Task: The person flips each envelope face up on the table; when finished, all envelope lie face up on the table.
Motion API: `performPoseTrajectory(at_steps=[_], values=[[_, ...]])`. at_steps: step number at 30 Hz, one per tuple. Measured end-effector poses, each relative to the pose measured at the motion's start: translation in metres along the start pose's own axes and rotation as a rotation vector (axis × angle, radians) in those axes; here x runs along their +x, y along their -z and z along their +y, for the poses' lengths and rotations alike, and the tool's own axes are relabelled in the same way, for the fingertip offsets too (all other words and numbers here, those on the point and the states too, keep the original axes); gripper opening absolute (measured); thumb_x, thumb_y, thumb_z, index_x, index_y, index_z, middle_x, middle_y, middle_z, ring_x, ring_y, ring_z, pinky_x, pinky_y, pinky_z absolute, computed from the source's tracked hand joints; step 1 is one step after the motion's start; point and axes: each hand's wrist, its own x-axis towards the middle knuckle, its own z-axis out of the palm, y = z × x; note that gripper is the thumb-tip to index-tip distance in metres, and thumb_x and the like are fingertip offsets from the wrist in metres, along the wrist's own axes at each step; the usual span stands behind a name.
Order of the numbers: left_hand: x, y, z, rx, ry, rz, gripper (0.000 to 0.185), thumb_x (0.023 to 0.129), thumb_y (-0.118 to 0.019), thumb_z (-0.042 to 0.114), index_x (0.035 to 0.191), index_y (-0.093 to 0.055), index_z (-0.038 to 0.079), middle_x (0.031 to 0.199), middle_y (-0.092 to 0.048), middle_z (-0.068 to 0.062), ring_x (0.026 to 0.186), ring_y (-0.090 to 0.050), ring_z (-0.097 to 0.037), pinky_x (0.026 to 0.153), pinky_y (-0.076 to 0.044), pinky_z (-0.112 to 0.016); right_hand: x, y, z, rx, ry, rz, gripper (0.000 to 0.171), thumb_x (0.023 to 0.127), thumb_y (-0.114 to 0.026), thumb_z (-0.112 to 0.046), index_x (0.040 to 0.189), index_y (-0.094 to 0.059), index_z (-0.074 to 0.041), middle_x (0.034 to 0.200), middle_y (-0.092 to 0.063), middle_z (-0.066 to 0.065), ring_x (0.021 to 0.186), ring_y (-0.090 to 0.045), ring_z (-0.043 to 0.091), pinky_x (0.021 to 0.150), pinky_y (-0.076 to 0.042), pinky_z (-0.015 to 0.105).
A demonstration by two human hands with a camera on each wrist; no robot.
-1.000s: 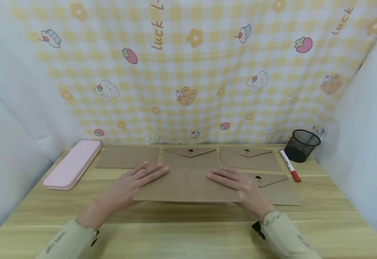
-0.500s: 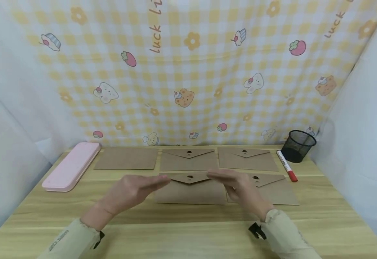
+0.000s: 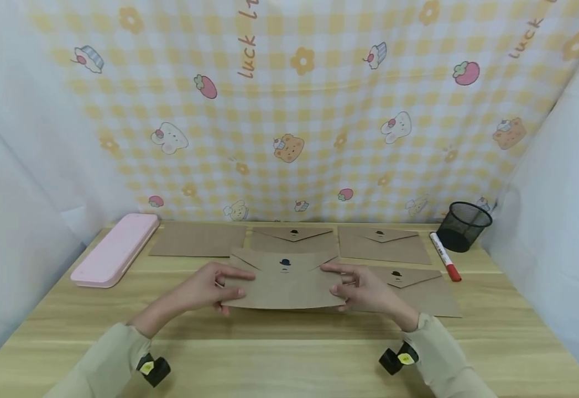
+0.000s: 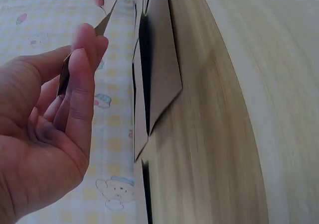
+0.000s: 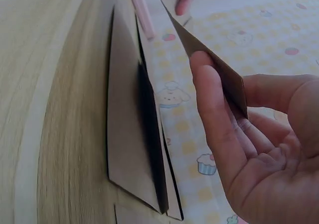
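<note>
Two hands share one kraft envelope (image 3: 284, 279), which hangs between them with its long axis running straight from the left hand (image 3: 204, 287) to the right hand (image 3: 369, 287), flap side and small dark hat seal facing up toward the person. Each hand pinches a short end: the left wrist view shows the left thumb and fingers (image 4: 82, 74) closed on the paper's edge, and the right wrist view shows the right fingers (image 5: 214, 104) and thumb clamped on the opposite edge. Neither hand is nearer than the other; the envelope sits centred, lifted off the desk (image 3: 289, 354) and tilted so its far edge is higher.

Just beyond the hands, three more envelopes lie flat in a row: one (image 3: 197, 239) past the left hand, one (image 3: 291, 239) straight ahead, one (image 3: 382, 243) past the right. A further envelope (image 3: 418, 290) lies flat just beside the right hand, on its outer side.
</note>
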Motion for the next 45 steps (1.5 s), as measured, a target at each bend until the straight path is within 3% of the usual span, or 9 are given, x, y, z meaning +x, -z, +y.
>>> performPoseTrajectory(at_steps=[5, 12, 19, 21, 25, 28, 31, 39, 45], values=[[-0.012, 0.015, -0.007, 0.057, -0.008, 0.071, 0.04, 0.087, -0.067, 0.018, 0.123, -0.06, 0.002, 0.046, -0.041, 0.001, 0.052, -0.06, -0.04, 0.052, -0.054, -0.038, 0.015, -0.015, -0.006, -0.081, -0.008, -0.009, 0.05, 0.09, -0.062, -0.016, 0.137, -0.047, -0.011, 0.064, -0.053, 0.007, 0.06, -0.062, 0.031, 0.062, -0.055, 0.041], [-0.052, 0.058, -0.028, 0.206, 0.009, 0.168, 0.041, 0.086, -0.067, 0.018, 0.121, -0.059, -0.003, 0.047, -0.043, 0.003, 0.044, -0.056, -0.028, 0.041, -0.045, -0.027, 0.06, -0.067, -0.028, -0.201, 0.028, -0.075, 0.049, 0.091, -0.06, -0.011, 0.137, -0.045, -0.007, 0.063, -0.06, 0.007, 0.053, -0.061, 0.02, 0.049, -0.052, 0.033], [-0.088, 0.093, -0.056, 0.405, 0.143, 0.249, 0.039, 0.085, -0.068, 0.021, 0.117, -0.062, -0.001, 0.049, -0.041, 0.004, 0.042, -0.049, -0.015, 0.04, -0.038, -0.023, 0.11, -0.129, -0.038, -0.428, 0.073, -0.095, 0.046, 0.091, -0.06, -0.013, 0.134, -0.048, -0.002, 0.056, -0.057, 0.003, 0.039, -0.036, 0.007, 0.038, -0.031, 0.019], [-0.092, 0.097, -0.066, 0.429, 0.164, 0.222, 0.035, 0.086, -0.066, 0.016, 0.116, -0.063, -0.003, 0.049, -0.041, 0.005, 0.042, -0.046, -0.01, 0.04, -0.038, -0.022, 0.119, -0.143, -0.041, -0.544, 0.072, -0.099, 0.037, 0.09, -0.061, -0.013, 0.125, -0.056, 0.0, 0.056, -0.054, -0.002, 0.04, -0.034, 0.005, 0.038, -0.03, 0.019], [-0.094, 0.1, -0.077, 0.537, 0.196, 0.175, 0.031, 0.085, -0.066, 0.009, 0.113, -0.064, -0.003, 0.055, -0.052, -0.002, 0.046, -0.053, -0.016, 0.045, -0.046, -0.029, 0.13, -0.165, -0.044, -0.71, 0.052, -0.11, 0.009, 0.088, -0.059, -0.008, 0.081, -0.062, -0.003, 0.055, -0.046, -0.004, 0.041, -0.036, 0.005, 0.037, -0.031, 0.018], [-0.094, 0.102, -0.07, 0.696, 0.225, 0.169, 0.031, 0.081, -0.068, 0.011, 0.11, -0.067, 0.001, 0.08, -0.066, -0.017, 0.071, -0.064, -0.034, 0.062, -0.051, -0.043, 0.133, -0.172, -0.047, -0.766, 0.045, -0.097, 0.022, 0.085, -0.059, -0.004, 0.065, -0.052, -0.01, 0.052, -0.044, -0.004, 0.039, -0.035, 0.006, 0.035, -0.029, 0.018], [-0.092, 0.104, -0.057, 0.803, 0.288, 0.128, 0.036, 0.078, -0.071, 0.015, 0.111, -0.068, 0.003, 0.11, -0.064, -0.018, 0.083, -0.061, -0.032, 0.069, -0.048, -0.043, 0.135, -0.175, -0.049, -0.813, 0.031, -0.08, 0.023, 0.084, -0.06, -0.005, 0.064, -0.051, -0.012, 0.051, -0.043, -0.004, 0.039, -0.034, 0.006, 0.035, -0.028, 0.018], [-0.085, 0.1, -0.029, 0.766, 0.61, 0.02, 0.048, 0.081, -0.068, 0.018, 0.127, -0.058, 0.007, 0.101, -0.052, -0.022, 0.065, -0.046, -0.02, 0.043, -0.047, -0.035, 0.138, -0.177, -0.052, -0.895, 0.02, -0.079, 0.021, 0.081, -0.063, -0.008, 0.064, -0.052, -0.015, 0.054, -0.047, -0.005, 0.04, -0.038, 0.007, 0.036, -0.034, 0.021], [-0.082, 0.096, -0.031, 0.798, 0.541, 0.036, 0.043, 0.08, -0.059, 0.009, 0.122, -0.061, 0.007, 0.105, -0.052, -0.024, 0.057, -0.041, -0.019, 0.04, -0.044, -0.031, 0.143, -0.174, -0.052, -0.929, 0.004, -0.078, 0.012, 0.079, -0.066, -0.009, 0.075, -0.057, -0.015, 0.062, -0.053, -0.005, 0.047, -0.043, 0.009, 0.041, -0.038, 0.023]])
